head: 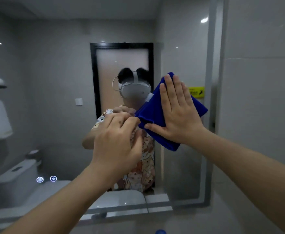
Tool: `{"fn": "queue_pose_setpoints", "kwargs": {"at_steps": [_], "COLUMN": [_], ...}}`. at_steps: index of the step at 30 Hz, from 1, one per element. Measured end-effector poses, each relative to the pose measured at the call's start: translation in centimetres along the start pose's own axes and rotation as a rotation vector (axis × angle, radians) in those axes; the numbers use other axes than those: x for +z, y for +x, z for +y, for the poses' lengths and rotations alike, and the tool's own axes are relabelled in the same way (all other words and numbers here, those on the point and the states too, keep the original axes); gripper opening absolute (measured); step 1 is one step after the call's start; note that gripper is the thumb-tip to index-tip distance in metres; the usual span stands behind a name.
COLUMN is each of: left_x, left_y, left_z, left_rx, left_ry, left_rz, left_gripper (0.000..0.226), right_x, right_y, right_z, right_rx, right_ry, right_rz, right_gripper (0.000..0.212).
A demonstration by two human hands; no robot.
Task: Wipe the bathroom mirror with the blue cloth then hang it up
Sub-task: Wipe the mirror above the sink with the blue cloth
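Right hand [177,114] lies flat, fingers straight, pressing the blue cloth [152,114] against the mirror [54,98], near the mirror's right edge. Left hand [116,137] pinches the cloth's left corner. To wipe well, probably pull the fold taut, then sweep with even, overlapping strokes.

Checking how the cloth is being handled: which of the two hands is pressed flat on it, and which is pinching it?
The right hand lies flat, fingers straight, pressing the blue cloth against the mirror. The left hand pinches the cloth's left corner.
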State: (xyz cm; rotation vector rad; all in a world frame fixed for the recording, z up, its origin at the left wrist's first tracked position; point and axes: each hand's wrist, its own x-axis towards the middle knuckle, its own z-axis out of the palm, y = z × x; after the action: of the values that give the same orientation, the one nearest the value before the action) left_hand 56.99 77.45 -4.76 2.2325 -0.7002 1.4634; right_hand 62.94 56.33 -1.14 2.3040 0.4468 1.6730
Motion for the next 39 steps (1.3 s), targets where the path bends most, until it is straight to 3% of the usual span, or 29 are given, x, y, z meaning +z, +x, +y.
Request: {"fn": "queue_pose_setpoints", "kwargs": {"at_steps": [12,31,39], "left_x": [-8.8,-23.5,-26.4], "left_y": [-3.2,-9.6,-10.8], "left_z": [-11.0,-31.4,-36.0], "left_rx": [-0.100,-0.229,-0.267], "left_ry": [0.115,0.145,0.158], "left_rz": [0.094,0.106,0.089], "left_gripper": [0.028,0.026,0.028], "right_x": [0.0,0.0,0.0], "right_y": [9.0,18.8,21.8], "right_z": [-16.1,-38.1,-44.2], "right_rx": [-0.372,-0.405,-0.444], "right_ry": [0.049,0.013,0.039], "right_rz": [0.012,-0.027,-0.030], "right_gripper": [0.105,0.114,0.114]}}
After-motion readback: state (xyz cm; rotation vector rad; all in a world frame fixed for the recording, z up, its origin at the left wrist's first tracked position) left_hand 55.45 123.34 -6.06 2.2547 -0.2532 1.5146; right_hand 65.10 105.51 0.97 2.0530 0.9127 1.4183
